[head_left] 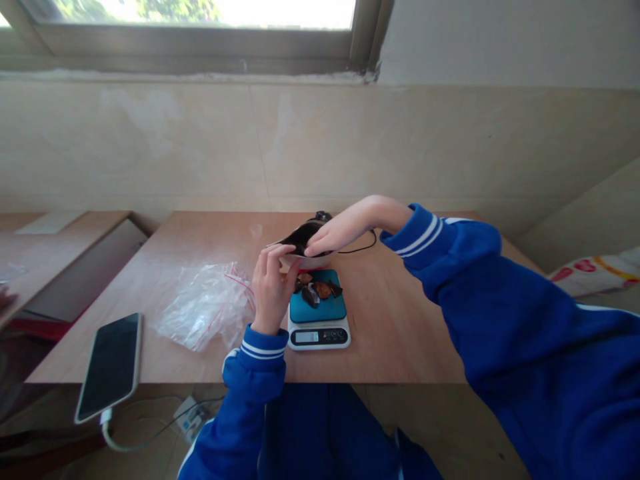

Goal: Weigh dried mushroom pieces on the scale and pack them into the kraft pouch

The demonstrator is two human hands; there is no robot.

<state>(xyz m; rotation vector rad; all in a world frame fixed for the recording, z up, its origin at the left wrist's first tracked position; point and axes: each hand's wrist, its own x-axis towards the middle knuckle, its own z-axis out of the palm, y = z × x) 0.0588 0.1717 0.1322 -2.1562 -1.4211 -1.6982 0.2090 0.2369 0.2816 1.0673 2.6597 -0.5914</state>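
Observation:
My left hand (273,287) pinches the near left rim of an open pouch (299,236), dark on its inside and pale on the outside. Into its mouth reaches my right hand (345,230), its fingertips partly hidden by the rim. Just below and in front of the pouch stands a white kitchen scale (320,327) with a blue top. Several dark and reddish-brown dried pieces (320,291) lie on it, one beside a small shiny clear scrap. The scale's display is too small to read.
Clear zip bags (205,307) lie in a heap left of the scale. A tablet (110,363) with a white cable overhangs the table's (400,333) front left edge. Behind the pouch are a black object (323,216) and a thin black cord. A printed sack (595,272) stands at the right.

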